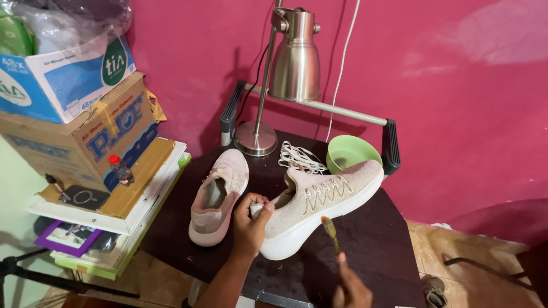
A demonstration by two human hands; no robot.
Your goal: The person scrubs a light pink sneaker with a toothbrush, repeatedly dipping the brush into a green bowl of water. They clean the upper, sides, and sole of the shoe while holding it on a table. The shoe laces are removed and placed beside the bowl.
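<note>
Head view, looking down on a dark surface (365, 251) set against a pink wall. Left hand (250, 223) clamped on the heel of a pale pink sneaker (319, 199), tilting it up on its white sole near the middle of the surface. Right hand (351, 288) closed around the handle of a small brush (330, 231), bristles hovering just beside the sole's side wall, apparently not touching. Laces already out: white laces (299, 157) heaped toward the far edge, next to a green bowl (351, 153). Second sneaker (220, 197) resting flat near the left edge, untouched for now. Judged from this, brushing of the held shoe under way, with the other shoe and relacing left to do. Open room mostly at the near right corner; far edge crowded by the metal lamp (288, 63) and its base. Stacked cardboard boxes (74, 114) close past the left edge.
</note>
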